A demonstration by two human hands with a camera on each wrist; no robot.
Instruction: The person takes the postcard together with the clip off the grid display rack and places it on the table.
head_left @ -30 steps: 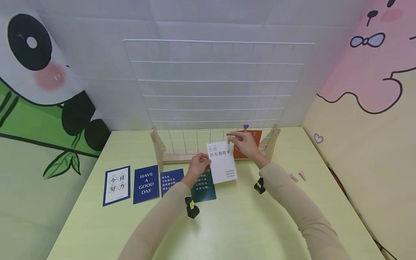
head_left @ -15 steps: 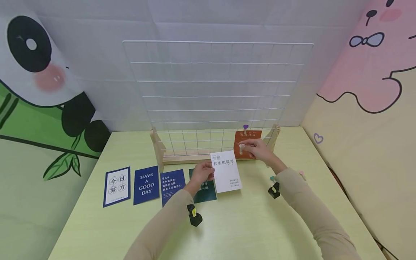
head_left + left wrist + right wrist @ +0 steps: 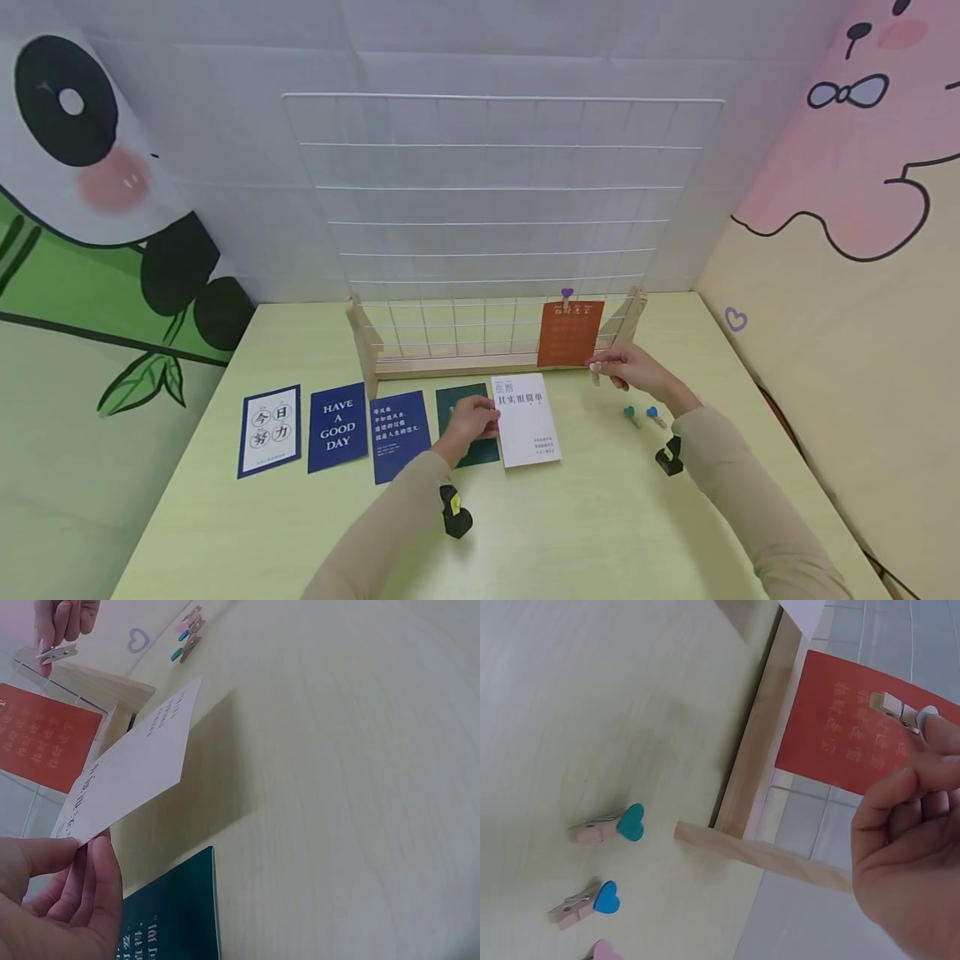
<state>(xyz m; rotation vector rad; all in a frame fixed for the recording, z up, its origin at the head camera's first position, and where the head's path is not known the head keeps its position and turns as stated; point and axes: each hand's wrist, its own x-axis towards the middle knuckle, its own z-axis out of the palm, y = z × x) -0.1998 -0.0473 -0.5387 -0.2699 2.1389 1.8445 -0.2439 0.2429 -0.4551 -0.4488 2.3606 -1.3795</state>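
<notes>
My left hand [image 3: 472,423] pinches the left edge of a white card [image 3: 527,421] with dark print; in the left wrist view the card [image 3: 142,765] is tilted above the table, casting a shadow. Partly behind that hand lies a dark green card [image 3: 480,452]. Between thumb and finger, my right hand [image 3: 637,371] pinches a small wooden clothespin [image 3: 895,710] with a white head, right of an orange-red card [image 3: 570,335]. A clothespin with a purple heart [image 3: 567,293] holds the red card on a white wire grid [image 3: 457,325].
Wooden feet [image 3: 363,346] carry the grid at the table's back. Blue cards [image 3: 337,427] lie in a row at left, with a blue-bordered white card [image 3: 270,429]. Loose clothespins with teal [image 3: 631,823], blue [image 3: 607,898] and pink [image 3: 604,951] hearts lie at right.
The white card, in my left hand, has come down and slightly right, away from the grid. My right hand has drawn back rightward and down with the white-headed clothespin, uncovering the red card.
</notes>
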